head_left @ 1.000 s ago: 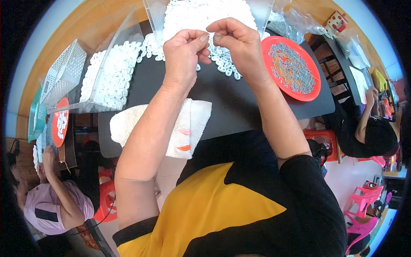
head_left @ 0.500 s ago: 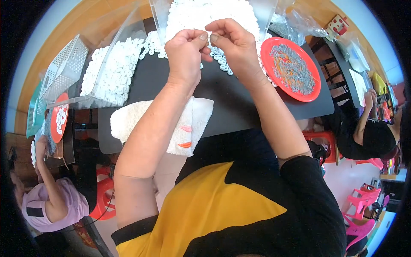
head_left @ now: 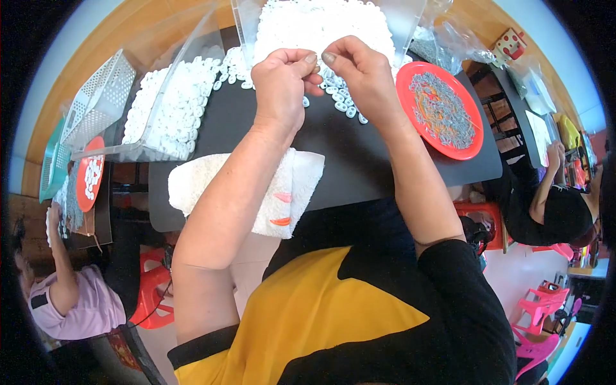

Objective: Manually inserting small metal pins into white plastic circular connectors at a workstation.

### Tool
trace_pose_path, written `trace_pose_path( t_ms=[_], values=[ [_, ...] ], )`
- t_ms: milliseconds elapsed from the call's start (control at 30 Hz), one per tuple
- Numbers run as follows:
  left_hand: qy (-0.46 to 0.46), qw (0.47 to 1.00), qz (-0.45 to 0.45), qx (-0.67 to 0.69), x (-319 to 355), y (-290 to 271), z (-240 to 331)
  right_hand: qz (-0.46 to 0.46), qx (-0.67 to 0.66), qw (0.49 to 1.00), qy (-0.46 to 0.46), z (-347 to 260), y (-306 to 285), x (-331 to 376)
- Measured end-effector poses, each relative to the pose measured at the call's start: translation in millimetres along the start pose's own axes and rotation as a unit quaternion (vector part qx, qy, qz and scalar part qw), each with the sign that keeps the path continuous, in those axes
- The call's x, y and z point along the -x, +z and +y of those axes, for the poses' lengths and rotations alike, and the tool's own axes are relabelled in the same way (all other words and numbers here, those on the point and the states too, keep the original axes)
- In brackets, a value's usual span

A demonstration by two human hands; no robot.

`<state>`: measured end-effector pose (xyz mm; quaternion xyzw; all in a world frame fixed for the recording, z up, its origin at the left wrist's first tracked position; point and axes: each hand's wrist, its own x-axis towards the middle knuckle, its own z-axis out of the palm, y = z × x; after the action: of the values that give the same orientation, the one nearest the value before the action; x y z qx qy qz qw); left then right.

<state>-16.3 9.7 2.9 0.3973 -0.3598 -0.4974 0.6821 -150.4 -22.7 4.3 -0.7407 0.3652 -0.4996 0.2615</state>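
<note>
Head view: left hand (head_left: 280, 83) and right hand (head_left: 359, 74) meet fingertip to fingertip above dark table (head_left: 333, 151), both pinched shut on small white ring (head_left: 319, 64), mostly hidden between them. Loose white rings (head_left: 340, 106) lie just below; red plate (head_left: 439, 109) near right hand.

The small white rings (head_left: 321, 25) are seen as smooth, matt plastic, heaped in clear, glossy plastic trays (head_left: 404, 19). A matt black table top (head_left: 359, 154) is shown beneath them. The folded white towel (head_left: 192, 183) is rendered as rough cloth, and the red plate (head_left: 410, 96) as glossy plastic.
</note>
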Motion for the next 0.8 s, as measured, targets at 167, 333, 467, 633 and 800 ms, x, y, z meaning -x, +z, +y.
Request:
trace_pose_path(
  t_ms=[167, 333, 467, 633, 800],
  values=[
    [-0.008, 0.999, -0.028, -0.014, 1.6, -0.4, 1.0, -0.009, 0.004, 1.000, 0.006, 5.4, -1.2, 0.2],
    [-0.034, 0.998, -0.033, -0.046, 2.2, 0.0, 3.5, 0.017, 0.028, 0.999, -0.021, 2.6, -1.1, 1.5],
    [-0.027, 0.997, -0.040, -0.063, -0.4, -2.7, 2.1, 0.001, 0.031, 0.999, -0.015, -0.8, 0.4, 3.0],
    [0.007, 0.999, -0.022, -0.035, 3.1, -1.6, 2.8, 0.016, -0.044, 0.999, -0.001, -6.0, 12.4, 6.8],
    [-0.002, 0.999, -0.020, -0.032, 0.6, 1.1, 0.8, 0.022, -0.063, 0.997, 0.024, 5.7, 7.0, 2.3]
  ],
)
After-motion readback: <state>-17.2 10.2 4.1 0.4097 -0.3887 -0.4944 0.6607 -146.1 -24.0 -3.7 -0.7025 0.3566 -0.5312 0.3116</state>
